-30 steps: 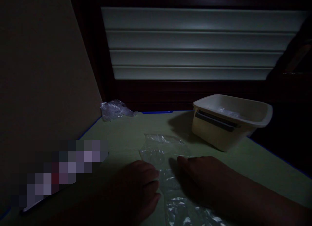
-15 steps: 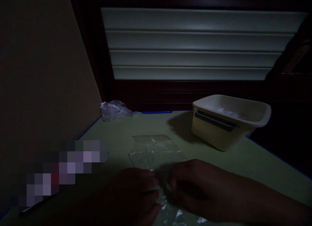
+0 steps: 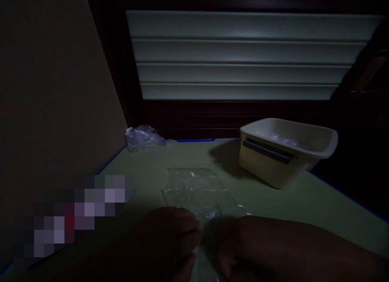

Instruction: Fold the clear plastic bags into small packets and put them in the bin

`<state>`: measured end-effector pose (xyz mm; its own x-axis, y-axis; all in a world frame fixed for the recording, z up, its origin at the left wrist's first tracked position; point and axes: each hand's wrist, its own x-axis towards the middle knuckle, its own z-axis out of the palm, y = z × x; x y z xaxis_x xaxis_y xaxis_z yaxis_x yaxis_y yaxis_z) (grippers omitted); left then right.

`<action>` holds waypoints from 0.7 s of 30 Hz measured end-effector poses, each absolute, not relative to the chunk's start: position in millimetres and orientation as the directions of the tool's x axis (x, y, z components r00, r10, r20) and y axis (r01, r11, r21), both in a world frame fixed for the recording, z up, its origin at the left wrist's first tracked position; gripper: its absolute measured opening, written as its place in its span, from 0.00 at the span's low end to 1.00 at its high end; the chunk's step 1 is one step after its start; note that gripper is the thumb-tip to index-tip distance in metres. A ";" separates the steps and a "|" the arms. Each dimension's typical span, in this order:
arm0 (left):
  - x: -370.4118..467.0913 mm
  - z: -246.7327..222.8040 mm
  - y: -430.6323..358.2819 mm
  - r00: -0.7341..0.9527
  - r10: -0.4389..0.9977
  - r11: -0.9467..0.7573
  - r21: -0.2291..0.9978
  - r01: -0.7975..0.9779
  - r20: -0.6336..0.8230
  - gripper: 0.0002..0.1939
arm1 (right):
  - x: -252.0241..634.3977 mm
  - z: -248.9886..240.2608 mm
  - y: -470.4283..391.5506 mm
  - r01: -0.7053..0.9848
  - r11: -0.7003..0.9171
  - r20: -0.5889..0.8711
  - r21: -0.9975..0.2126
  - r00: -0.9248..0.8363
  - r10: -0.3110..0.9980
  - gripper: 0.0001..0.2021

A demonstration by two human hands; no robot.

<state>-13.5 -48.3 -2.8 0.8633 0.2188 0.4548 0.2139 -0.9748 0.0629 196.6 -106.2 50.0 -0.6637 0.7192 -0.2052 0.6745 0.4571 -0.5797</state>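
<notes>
One left hand [image 3: 174, 237] and one right hand [image 3: 243, 241] are working low over a clear plastic sheet [image 3: 197, 193]. Sheet is lying on the bench [image 3: 146, 162], its far part spreading out beyond the fingers, its near part running between and under the hands. Bag or single layer: cannot tell.

Step, as judged: the person is handling the sheet close to the body, perhaps flattening or folding it. Any further move here would be calling for light fingers and a steady left hand, since thin film is likely to be sliding or creasing.

Left grip: fingers are curling loosely, tips bearing at the sheet's edge; whether they are pinching it, cannot tell. Right grip: fingers are bending down near the sheet, mostly in shadow; how far open, or whether closed on film, cannot tell.

Beyond the right hand, a pale tub [image 3: 267, 170] is standing with clear plastic inside.
</notes>
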 end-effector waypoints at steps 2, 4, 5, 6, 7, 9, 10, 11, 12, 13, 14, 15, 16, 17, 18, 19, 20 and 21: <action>-15.5 -3.0 -50.2 0.830 0.222 -0.975 0.103 0.197 0.512 0.12 | 198.6 52.8 -107.3 0.655 0.434 -0.175 -0.618 -0.653 0.737 0.10; -17.3 -2.5 -51.3 0.823 0.225 -0.974 0.103 0.200 0.521 0.09 | 199.7 54.8 -107.4 0.652 0.413 -0.145 -0.636 -0.627 0.766 0.08; -17.7 -2.5 -51.0 0.824 0.222 -0.975 0.097 0.202 0.521 0.08 | 199.8 55.1 -107.2 0.656 0.401 -0.134 -0.639 -0.609 0.782 0.08; -17.6 -3.0 -49.9 0.832 0.215 -0.976 0.086 0.199 0.511 0.06 | 199.6 55.0 -106.9 0.652 0.390 -0.132 -0.650 -0.602 0.787 0.08; -17.0 -4.2 -48.1 0.844 0.210 -0.977 0.071 0.202 0.494 0.05 | 199.2 54.4 -106.5 0.643 0.387 -0.129 -0.661 -0.606 0.785 0.07; -14.5 -7.8 -43.3 0.881 0.197 -0.979 0.037 0.201 0.430 0.05 | 198.4 52.5 -105.6 0.603 0.396 -0.122 -0.693 -0.640 0.759 0.07; -12.9 -9.7 -40.9 0.897 0.189 -0.980 0.020 0.197 0.401 0.06 | 198.0 51.6 -105.2 0.587 0.402 -0.118 -0.703 -0.653 0.748 0.07; -11.3 -11.3 -38.8 0.907 0.174 -0.982 0.003 0.188 0.384 0.07 | 197.9 51.0 -104.9 0.575 0.411 -0.111 -0.707 -0.664 0.739 0.07; -10.0 -12.1 -37.2 0.908 0.161 -0.983 -0.014 0.181 0.386 0.09 | 197.9 50.7 -104.5 0.565 0.417 -0.103 -0.712 -0.671 0.734 0.06; -9.0 -12.0 -36.4 0.906 0.147 -0.985 -0.028 0.172 0.398 0.09 | 198.1 50.7 -104.2 0.561 0.418 -0.098 -0.714 -0.671 0.735 0.06; -8.5 -11.2 -36.2 0.904 0.135 -0.986 -0.037 0.164 0.405 0.10 | 198.3 50.9 -103.8 0.556 0.419 -0.089 -0.718 -0.670 0.737 0.05; -8.4 -9.7 -36.6 0.908 0.124 -0.987 -0.042 0.153 0.400 0.09 | 198.6 51.3 -103.5 0.546 0.420 -0.078 -0.725 -0.670 0.738 0.05; -8.7 -8.0 -37.3 0.917 0.123 -0.988 -0.043 0.150 0.381 0.09 | 198.9 51.6 -103.1 0.533 0.420 -0.066 -0.734 -0.672 0.737 0.04; -9.2 -6.5 -38.2 0.925 0.129 -0.987 -0.039 0.153 0.356 0.08 | 199.0 51.7 -102.7 0.518 0.420 -0.057 -0.745 -0.677 0.734 0.05; -9.7 -5.4 -39.1 0.931 0.141 -0.986 -0.034 0.161 0.336 0.08 | 199.1 51.6 -102.3 0.508 0.421 -0.050 -0.752 -0.680 0.731 0.05; -10.2 -5.1 -39.7 0.935 0.149 -0.985 -0.033 0.168 0.323 0.08 | 199.1 51.3 -102.0 0.501 0.422 -0.045 -0.756 -0.683 0.729 0.05; -10.4 -5.5 -40.1 0.933 0.159 -0.983 -0.034 0.179 0.322 0.07 | 198.9 50.9 -101.8 0.495 0.422 -0.044 -0.759 -0.687 0.726 0.05; -10.5 -6.4 -40.1 0.930 0.158 -0.983 -0.040 0.181 0.333 0.07 | 198.7 50.5 -101.7 0.496 0.421 -0.045 -0.760 -0.685 0.727 0.05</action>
<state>-10.5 -40.1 -6.4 0.9297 0.1580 0.3327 0.1812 -0.9826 -0.0396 198.7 -101.7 50.5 -0.6854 0.7268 -0.0450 0.4959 0.4206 -0.7597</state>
